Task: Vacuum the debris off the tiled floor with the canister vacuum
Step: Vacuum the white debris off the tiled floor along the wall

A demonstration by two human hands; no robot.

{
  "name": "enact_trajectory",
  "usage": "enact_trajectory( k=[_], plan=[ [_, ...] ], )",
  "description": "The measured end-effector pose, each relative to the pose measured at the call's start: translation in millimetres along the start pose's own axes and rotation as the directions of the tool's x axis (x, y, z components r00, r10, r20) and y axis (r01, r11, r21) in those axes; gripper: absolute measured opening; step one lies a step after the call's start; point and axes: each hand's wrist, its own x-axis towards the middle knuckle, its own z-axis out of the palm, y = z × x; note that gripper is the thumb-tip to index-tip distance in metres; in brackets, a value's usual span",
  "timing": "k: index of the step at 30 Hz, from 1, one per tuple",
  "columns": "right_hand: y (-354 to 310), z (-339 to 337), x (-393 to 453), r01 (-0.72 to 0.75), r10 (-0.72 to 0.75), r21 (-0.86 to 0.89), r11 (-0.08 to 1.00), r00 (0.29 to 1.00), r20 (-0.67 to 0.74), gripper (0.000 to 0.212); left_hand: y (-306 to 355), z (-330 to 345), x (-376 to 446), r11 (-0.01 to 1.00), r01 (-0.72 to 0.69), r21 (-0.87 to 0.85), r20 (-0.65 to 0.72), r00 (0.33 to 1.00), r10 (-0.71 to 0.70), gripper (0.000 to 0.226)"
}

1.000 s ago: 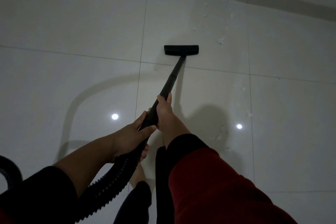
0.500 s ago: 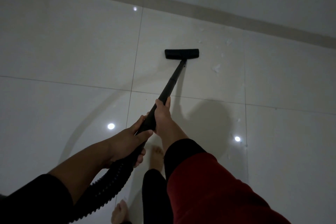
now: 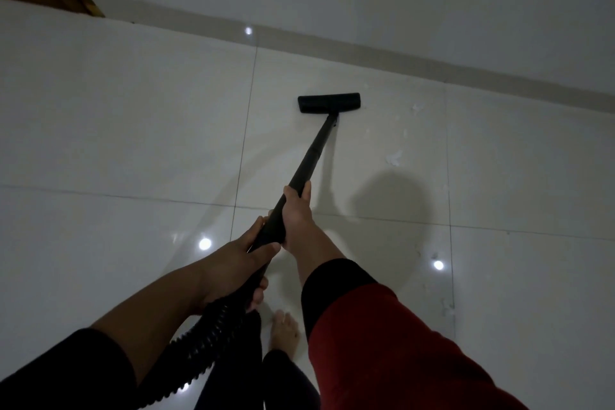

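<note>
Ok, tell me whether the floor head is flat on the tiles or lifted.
Flat, it seems: the floor head meets the tiled floor with no visible gap.

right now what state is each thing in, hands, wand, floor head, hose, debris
left hand: closed around the wand's lower end
right hand: closed on the wand higher up
wand: slanted toward the wall
floor head: flat on the tile
hose: hanging from the wand
debris: still on the floor, right of the wand
</note>
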Motion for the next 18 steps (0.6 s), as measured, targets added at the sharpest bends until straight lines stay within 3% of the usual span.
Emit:
enact_trajectory(
  k=[12,18],
  plan=[
    [-88.3,37.3,30.7,0.036,-0.038,-0.034,0.999,0.998,-0.044,0.059,90.9,-29.2,38.6,1.000,0.020,0.007,-0.005,1.000,-0.020,0.069],
    [-125.4,24.3,45.2,0.053,-0.056,-0.055,0.997,0.997,-0.050,0.060,125.0,-14.6,58.2,0.999,0.029,-0.013,-0.010,1.000,-0.029,0.066]
  ],
)
